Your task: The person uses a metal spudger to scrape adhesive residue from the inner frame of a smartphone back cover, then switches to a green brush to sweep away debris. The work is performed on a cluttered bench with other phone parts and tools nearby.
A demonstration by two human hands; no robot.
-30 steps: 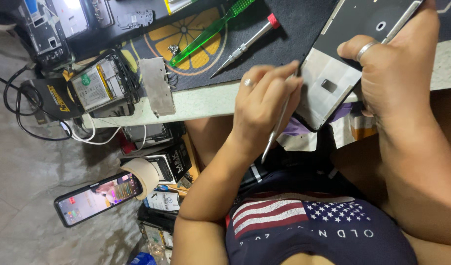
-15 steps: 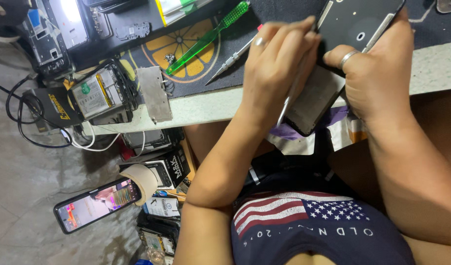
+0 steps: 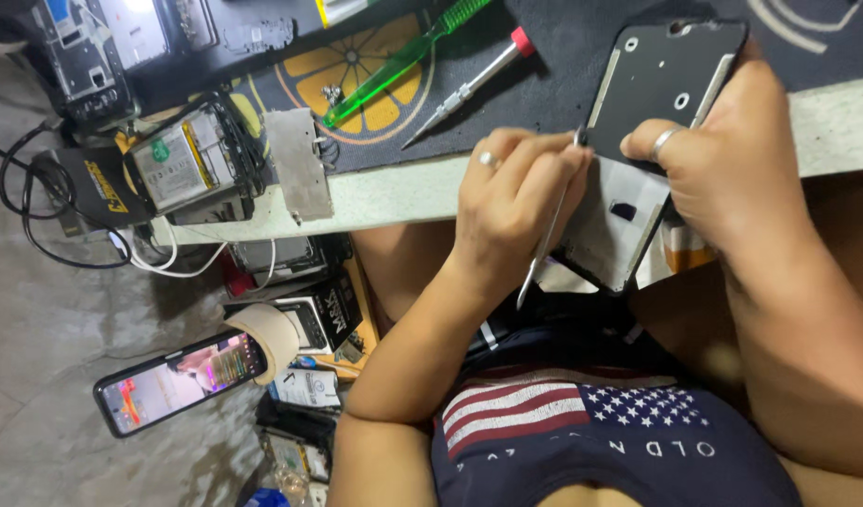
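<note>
The dark, flat phone frame [image 3: 662, 84], with round holes in its metal plate, lies tilted over the edge of the pale worktop [image 3: 394, 192]. The right hand [image 3: 723, 178], a ring on one finger, clasps it from the side. The left hand [image 3: 511, 202], also ringed, pinches a thin metal prying tool [image 3: 544, 249] whose tip touches the frame's left edge. Just beyond the left hand, on a black mat [image 3: 563, 66], lie a red-capped metal screwdriver [image 3: 469, 89] and a translucent green-handled screwdriver [image 3: 403, 61]. Farther off to the left hand's side sits an opened phone body with its battery exposed [image 3: 183, 164].
</note>
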